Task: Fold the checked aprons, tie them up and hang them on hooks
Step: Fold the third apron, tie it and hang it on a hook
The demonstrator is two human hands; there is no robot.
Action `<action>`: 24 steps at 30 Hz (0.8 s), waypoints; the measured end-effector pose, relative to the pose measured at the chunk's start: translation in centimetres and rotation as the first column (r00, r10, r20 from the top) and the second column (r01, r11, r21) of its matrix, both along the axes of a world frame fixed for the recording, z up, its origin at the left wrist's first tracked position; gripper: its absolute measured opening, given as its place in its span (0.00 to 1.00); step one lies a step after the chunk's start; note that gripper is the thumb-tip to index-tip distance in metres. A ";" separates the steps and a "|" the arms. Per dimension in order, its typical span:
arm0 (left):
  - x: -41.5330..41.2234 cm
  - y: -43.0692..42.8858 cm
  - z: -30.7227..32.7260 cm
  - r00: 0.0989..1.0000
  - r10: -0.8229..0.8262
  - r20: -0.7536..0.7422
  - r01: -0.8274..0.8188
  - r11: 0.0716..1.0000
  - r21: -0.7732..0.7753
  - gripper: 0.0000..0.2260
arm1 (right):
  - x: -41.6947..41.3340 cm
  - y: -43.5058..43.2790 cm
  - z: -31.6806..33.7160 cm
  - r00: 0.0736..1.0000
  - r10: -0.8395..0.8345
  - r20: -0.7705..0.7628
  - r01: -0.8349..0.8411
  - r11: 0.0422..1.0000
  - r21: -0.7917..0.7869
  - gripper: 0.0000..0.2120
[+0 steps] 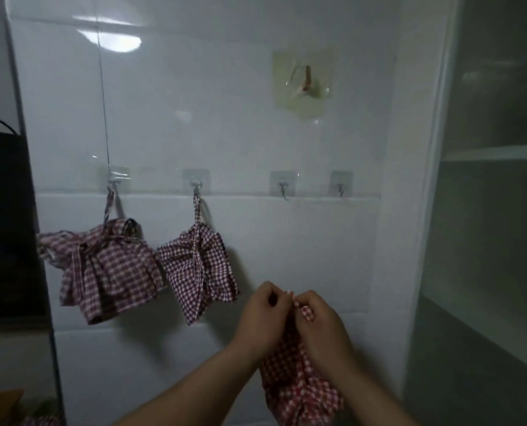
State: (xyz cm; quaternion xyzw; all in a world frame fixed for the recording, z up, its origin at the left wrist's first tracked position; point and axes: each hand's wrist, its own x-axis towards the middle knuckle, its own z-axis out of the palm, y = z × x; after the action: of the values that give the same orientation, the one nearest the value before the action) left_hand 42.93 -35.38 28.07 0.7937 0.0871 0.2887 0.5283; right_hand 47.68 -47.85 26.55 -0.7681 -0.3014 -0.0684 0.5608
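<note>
Now, bunched red-and-white checked apron [299, 392] in 2 hands.

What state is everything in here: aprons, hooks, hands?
First apron: tied, hanging on leftmost hook.
Second apron: tied, hanging on second hook.
Third hook: bare.
Fourth hook: bare.
Third apron: bundled, held, not hung.
Left hand: pinching third apron's top.
Right hand: gripping third apron's top.

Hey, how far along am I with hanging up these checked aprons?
Done: the leftmost apron and second apron hang tied on hooks. In hand: left hand and right hand pinch the third apron at its top. Left: hanging it; the third hook and fourth hook are bare. Checked cloth at bottom left may be another.
</note>
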 end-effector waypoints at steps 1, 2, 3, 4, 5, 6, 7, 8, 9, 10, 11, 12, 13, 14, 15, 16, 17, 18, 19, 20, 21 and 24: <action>0.6 0.0 0.9 1.000 0.009 0.026 -0.009 0.999 0.032 0.10 | 0.7 0.2 1.0 1.000 -0.004 0.013 0.003 1.000 0.019 0.08; 1.1 0.0 1.7 0.999 0.013 0.052 -0.016 0.998 0.059 0.10 | 1.2 0.3 2.0 1.000 -0.002 0.024 0.001 0.999 0.032 0.08; 1.7 0.1 3.0 0.997 0.020 0.079 -0.027 0.996 0.086 0.09 | 2.0 0.4 3.3 0.999 0.005 0.049 -0.007 0.999 0.048 0.08; 2.2 0.3 4.0 0.995 0.018 0.102 -0.029 0.994 0.104 0.09 | 2.7 0.5 4.4 0.997 0.012 0.076 -0.017 0.998 0.061 0.08; 2.7 0.6 5.2 0.992 0.009 0.126 -0.024 0.993 0.113 0.09 | 3.6 0.6 5.6 0.994 0.017 0.107 -0.024 0.997 0.071 0.08; 3.1 0.9 6.1 0.989 -0.004 0.148 -0.014 0.993 0.119 0.08 | 4.3 0.7 6.5 0.991 0.019 0.132 -0.030 0.997 0.077 0.08; 3.5 1.2 7.0 0.985 -0.006 0.172 -0.017 0.991 0.131 0.07 | 5.0 1.0 7.5 0.987 0.022 0.157 -0.035 0.996 0.078 0.07; 3.8 1.5 7.6 0.982 0.002 0.188 -0.029 0.990 0.141 0.07 | 5.6 1.3 8.3 0.985 0.024 0.173 -0.037 0.996 0.076 0.07; 4.1 1.8 8.1 0.980 0.025 0.198 -0.054 0.988 0.146 0.07 | 6.1 1.6 8.9 0.983 0.028 0.182 -0.042 0.997 0.072 0.07; 4.5 2.1 8.6 0.976 0.058 0.208 -0.090 0.985 0.149 0.07 | 6.6 2.0 9.4 0.982 0.040 0.187 -0.053 0.996 0.067 0.06; 4.9 2.4 9.0 0.972 0.095 0.216 -0.130 0.980 0.153 0.07 | 6.9 2.4 9.9 0.981 0.051 0.188 -0.064 0.996 0.063 0.06; 5.3 2.7 9.4 0.965 0.134 0.225 -0.172 0.972 0.160 0.08 | 7.2 2.8 10.3 0.981 0.064 0.184 -0.078 0.995 0.069 0.06; 5.6 3.1 9.8 0.958 0.170 0.232 -0.212 0.963 0.169 0.08 | 7.5 3.1 10.7 0.981 0.074 0.179 -0.091 0.992 0.090 0.07; 6.0 3.3 10.3 0.950 0.202 0.238 -0.249 0.951 0.186 0.08 | 7.8 3.3 11.0 0.982 0.079 0.174 -0.100 0.988 0.117 0.07; 6.4 3.5 10.7 0.943 0.231 0.240 -0.282 0.936 0.209 0.08 | 8.3 3.5 11.3 0.982 0.078 0.170 -0.103 0.985 0.139 0.08; 6.7 3.6 11.1 0.936 0.257 0.241 -0.312 0.922 0.228 0.08 | 8.7 3.8 11.5 0.983 0.079 0.167 -0.104 0.983 0.151 0.08; 7.0 3.7 11.5 0.929 0.278 0.243 -0.336 0.911 0.241 0.08 | 9.2 4.1 11.6 0.983 0.080 0.164 -0.107 0.982 0.158 0.08; 7.2 4.0 11.8 0.924 0.296 0.243 -0.354 0.903 0.244 0.08 | 9.4 4.4 11.7 0.984 0.083 0.157 -0.109 0.981 0.163 0.08; 7.5 4.1 12.1 0.918 0.309 0.248 -0.369 0.896 0.249 0.08 | 9.7 4.7 11.9 0.985 0.078 0.151 -0.104 0.979 0.176 0.08; 7.9 4.3 12.6 0.912 0.318 0.258 -0.382 0.888 0.255 0.08 | 10.1 5.0 12.3 0.986 0.062 0.153 -0.092 0.976 0.199 0.08; 8.3 4.4 13.0 0.906 0.328 0.268 -0.396 0.881 0.259 0.09 | 10.5 5.2 12.8 0.987 0.039 0.157 -0.074 0.972 0.222 0.09; 9.3 4.4 14.8 0.883 0.362 0.298 -0.436 0.868 0.237 0.10 | 11.1 5.9 14.9 0.983 -0.033 0.179 -0.016 0.963 0.270 0.10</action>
State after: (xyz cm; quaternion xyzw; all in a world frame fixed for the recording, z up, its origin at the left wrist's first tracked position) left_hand 52.21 -30.96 42.90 0.7866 0.1405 0.4974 0.3378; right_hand 58.77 -41.93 41.46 -0.6761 -0.3359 -0.1812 0.6303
